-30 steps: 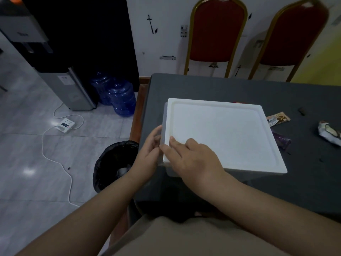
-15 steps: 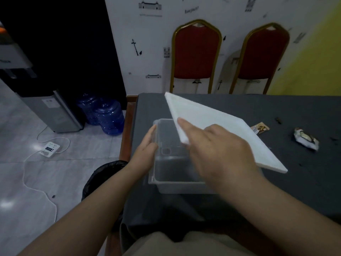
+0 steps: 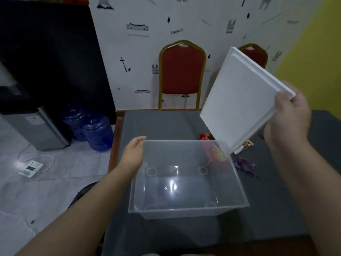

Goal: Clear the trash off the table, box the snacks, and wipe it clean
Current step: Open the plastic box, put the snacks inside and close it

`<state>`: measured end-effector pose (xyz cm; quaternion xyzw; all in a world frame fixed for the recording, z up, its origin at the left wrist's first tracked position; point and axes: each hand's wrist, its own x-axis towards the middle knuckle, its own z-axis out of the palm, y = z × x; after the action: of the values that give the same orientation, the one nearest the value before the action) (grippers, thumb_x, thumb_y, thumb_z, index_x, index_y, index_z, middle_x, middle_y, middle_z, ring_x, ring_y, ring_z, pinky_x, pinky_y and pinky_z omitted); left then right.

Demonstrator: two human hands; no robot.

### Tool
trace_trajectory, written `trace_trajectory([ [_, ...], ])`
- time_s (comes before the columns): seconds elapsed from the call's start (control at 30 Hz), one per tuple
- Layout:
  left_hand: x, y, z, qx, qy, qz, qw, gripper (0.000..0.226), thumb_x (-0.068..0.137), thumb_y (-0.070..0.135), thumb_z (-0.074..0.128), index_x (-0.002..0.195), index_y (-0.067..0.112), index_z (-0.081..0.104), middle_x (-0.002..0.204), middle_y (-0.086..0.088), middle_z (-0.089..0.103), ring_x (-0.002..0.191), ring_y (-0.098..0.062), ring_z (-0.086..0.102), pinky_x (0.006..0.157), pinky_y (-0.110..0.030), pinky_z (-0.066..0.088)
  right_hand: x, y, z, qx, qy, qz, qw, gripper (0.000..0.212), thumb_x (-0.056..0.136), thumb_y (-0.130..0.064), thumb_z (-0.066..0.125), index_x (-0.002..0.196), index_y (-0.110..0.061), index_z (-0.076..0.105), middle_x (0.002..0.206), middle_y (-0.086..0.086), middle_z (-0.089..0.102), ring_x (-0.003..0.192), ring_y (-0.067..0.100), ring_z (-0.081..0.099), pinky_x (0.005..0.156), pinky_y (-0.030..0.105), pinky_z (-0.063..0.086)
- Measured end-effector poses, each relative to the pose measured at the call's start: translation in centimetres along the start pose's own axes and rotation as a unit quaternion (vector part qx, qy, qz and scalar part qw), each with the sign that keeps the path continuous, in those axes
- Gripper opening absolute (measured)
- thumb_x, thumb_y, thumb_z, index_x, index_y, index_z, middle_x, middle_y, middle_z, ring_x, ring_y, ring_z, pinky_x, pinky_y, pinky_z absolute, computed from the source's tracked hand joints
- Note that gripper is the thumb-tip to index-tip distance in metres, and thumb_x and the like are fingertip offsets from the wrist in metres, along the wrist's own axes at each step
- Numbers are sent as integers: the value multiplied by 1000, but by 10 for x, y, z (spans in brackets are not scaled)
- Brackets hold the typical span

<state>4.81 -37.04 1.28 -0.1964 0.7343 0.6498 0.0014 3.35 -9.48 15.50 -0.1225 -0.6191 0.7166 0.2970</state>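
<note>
Clear, rigid plastic storage box [image 3: 186, 182] open and empty on dark grey table [image 3: 276, 209]. Left hand [image 3: 133, 156] resting relaxed against its left wall. Right hand [image 3: 289, 117] gripping white, flat, ridged lid [image 3: 241, 97] by its corner, tilted up right of box. Crinkly snack packets [image 3: 244, 164] just beyond box's right side, nearer right hand.

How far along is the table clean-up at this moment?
Early. Done: the box is open and empty. In hand: the right hand holds the white lid tilted up; the left hand steadies the box. Left: snack wrappers remain on the table; no wiping cloth shows.
</note>
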Motion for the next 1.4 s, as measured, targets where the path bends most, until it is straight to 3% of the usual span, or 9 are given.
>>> trace_trajectory([
  [0.2,6,-2,0,38,-8,-13,999,16,93,22,49,102,21,62,96,-2,66,84,-18,63,65,-27,49,59,48,40,16,-66,150,986,26,95,-2,38,111,-16,53,114,8,59,102,23,60,90,45,53],
  [0.47,7,-4,3,72,44,-12,996,14,92,22,51,97,25,64,92,11,64,82,-4,58,63,-21,42,80,123,78,-47,-201,364,908,38,97,2,35,131,-10,47,117,10,63,102,26,65,68,41,58],
  [0.63,7,-4,3,70,53,-12,996,16,93,20,51,94,23,66,92,8,67,84,-9,60,68,-25,46,75,164,75,-18,-227,433,872,41,95,8,37,128,-14,49,115,11,64,101,28,66,80,47,57],
  [0.7,7,-4,3,72,53,-10,996,17,94,19,50,93,21,66,90,8,66,81,-9,59,66,-24,44,77,177,71,-43,-249,431,866,44,93,10,40,130,-13,47,122,12,60,103,27,64,78,42,58],
  [0.8,6,-3,4,64,54,-9,996,17,94,18,49,93,20,66,90,7,66,81,-8,58,65,-21,43,79,191,66,-234,-318,362,844,43,92,6,47,132,-10,43,124,13,56,101,24,63,67,29,57],
  [0.93,6,-3,5,45,54,-7,998,16,93,16,51,96,16,67,93,4,66,82,-8,58,70,-20,44,84,197,68,-488,-410,249,730,28,91,-10,58,117,-1,52,92,11,65,75,21,68,66,33,59],
  [1.1,10,-9,3,26,55,-12,998,12,89,16,57,93,17,69,94,2,67,83,-10,60,77,-25,45,79,199,73,-573,-461,213,643,23,84,-8,61,103,5,64,64,8,61,49,16,58,39,24,45],
  [1.23,12,-13,1,3,53,-11,999,16,88,14,58,85,24,70,94,3,68,88,-14,62,84,-30,46,78,203,72,-551,-438,225,674,25,84,-6,61,106,7,62,65,10,60,54,20,58,53,31,51],
  [1.4,13,-16,-1,-13,48,-18,999,13,87,16,60,86,24,70,91,3,68,88,-16,62,84,-36,46,85,199,48,-460,-331,167,807,33,89,-16,60,121,-12,55,110,8,64,90,20,59,80,35,51],
])
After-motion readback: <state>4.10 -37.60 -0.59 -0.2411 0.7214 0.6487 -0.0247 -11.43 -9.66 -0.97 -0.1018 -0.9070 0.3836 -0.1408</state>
